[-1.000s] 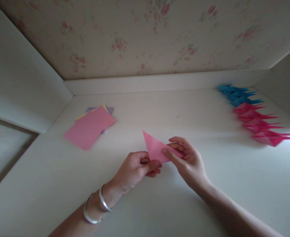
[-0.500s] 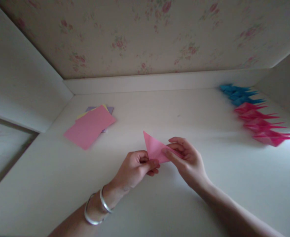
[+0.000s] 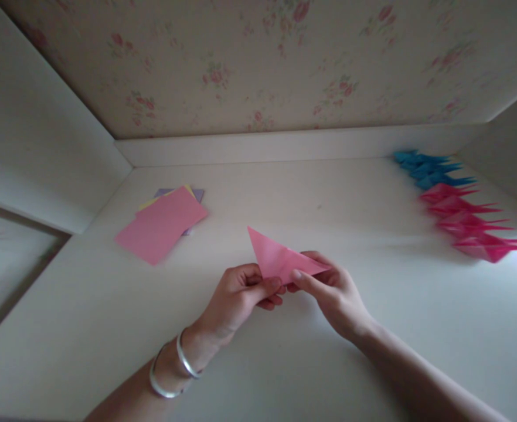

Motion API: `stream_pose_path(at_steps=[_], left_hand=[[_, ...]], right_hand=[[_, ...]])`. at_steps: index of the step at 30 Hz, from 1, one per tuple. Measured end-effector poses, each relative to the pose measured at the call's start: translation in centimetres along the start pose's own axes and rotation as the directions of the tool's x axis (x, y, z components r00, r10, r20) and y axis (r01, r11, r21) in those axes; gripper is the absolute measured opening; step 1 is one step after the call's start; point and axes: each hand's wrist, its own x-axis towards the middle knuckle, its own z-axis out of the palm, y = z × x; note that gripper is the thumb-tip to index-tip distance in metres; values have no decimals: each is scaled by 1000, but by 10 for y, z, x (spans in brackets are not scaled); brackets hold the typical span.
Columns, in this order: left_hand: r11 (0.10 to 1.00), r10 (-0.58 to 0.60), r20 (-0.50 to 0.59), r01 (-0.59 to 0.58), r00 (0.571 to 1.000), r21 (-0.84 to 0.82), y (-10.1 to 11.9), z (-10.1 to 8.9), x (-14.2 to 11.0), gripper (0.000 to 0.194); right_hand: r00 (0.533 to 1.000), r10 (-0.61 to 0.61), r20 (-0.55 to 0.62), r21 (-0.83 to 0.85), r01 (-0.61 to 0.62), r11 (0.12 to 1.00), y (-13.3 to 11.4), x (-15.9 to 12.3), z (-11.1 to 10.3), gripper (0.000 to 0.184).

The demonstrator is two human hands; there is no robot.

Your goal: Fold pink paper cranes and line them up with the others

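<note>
A pink sheet of origami paper [image 3: 280, 258], folded into a triangle, is held up over the white table between both hands. My left hand [image 3: 243, 296] pinches its lower left edge, thumb on top and fingers curled beneath. On the right side, my right hand [image 3: 329, 290] grips the lower edge with its thumb in front and fingers behind the paper. One sharp corner of the triangle points up and to the left; another lies toward my right fingers. The fingertips behind the paper are partly hidden.
A loose stack of pink paper [image 3: 162, 225], with yellow and purple sheets under it, lies at the left. Several blue folded paper pieces [image 3: 432, 167] and several dark pink folded ones [image 3: 482, 245] form a row at the right. Behind the table runs a floral wall [image 3: 241, 70].
My right thumb has slid down to the paper's lower edge, and more of the triangle's right side now shows. The paper has tilted slightly, its upper corner shifting left and up.
</note>
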Motion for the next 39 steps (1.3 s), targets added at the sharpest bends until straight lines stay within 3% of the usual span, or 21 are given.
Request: stream_pose_path(at_steps=[8, 14, 23, 39], left_hand=[[1000, -19, 45, 19, 999, 3, -1, 1, -1, 16], [998, -66, 22, 66, 998, 25, -4, 3, 0, 18], [994, -104, 21, 103, 994, 27, -5, 4, 2, 25], [992, -74, 22, 71, 997, 103, -6, 4, 0, 28]], right_hand=[[999, 33, -11, 4, -33, 999, -1, -1, 2, 23], [976, -68, -205, -55, 58, 997, 1, 3, 0, 22], [973, -47, -227, -75, 31, 997, 0, 4, 0, 21], [964, -37, -265, -112, 8, 994, -2, 3, 0, 23]])
